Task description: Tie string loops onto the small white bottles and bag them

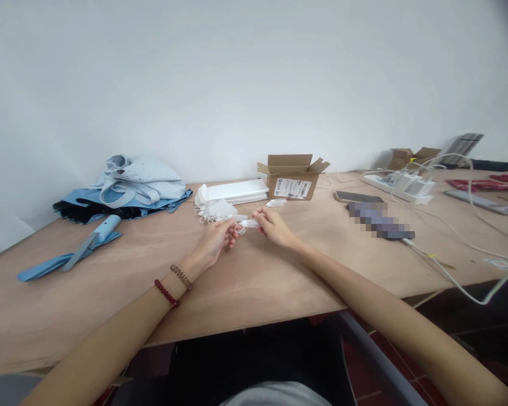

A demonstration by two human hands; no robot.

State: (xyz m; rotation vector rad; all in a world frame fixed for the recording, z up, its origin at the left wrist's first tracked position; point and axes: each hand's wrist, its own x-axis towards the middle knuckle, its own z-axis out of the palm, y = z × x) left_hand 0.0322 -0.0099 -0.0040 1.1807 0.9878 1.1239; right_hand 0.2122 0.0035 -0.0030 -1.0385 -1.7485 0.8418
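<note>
Between my two hands, just above the table, is a small translucent bottle with a white cap (pixel 249 224). My left hand (pixel 218 239) is closed in a pinch at its cap end, where a thin white loop of string also shows. My right hand (pixel 275 227) is closed on the other end, thumb and forefinger together, hiding part of it. Right behind my left hand lies a pile of white tags with string loops (pixel 218 210). A similar small bottle (pixel 276 203) rests on the table beyond my right hand.
Behind the hands are a stack of flat white strips (pixel 237 190) and an open cardboard box (pixel 291 183). A blue umbrella (pixel 104 228) and a light blue cloth bag (pixel 144 180) lie left. To the right are phones (pixel 358 197), a power strip (pixel 400 186) and trailing white cables.
</note>
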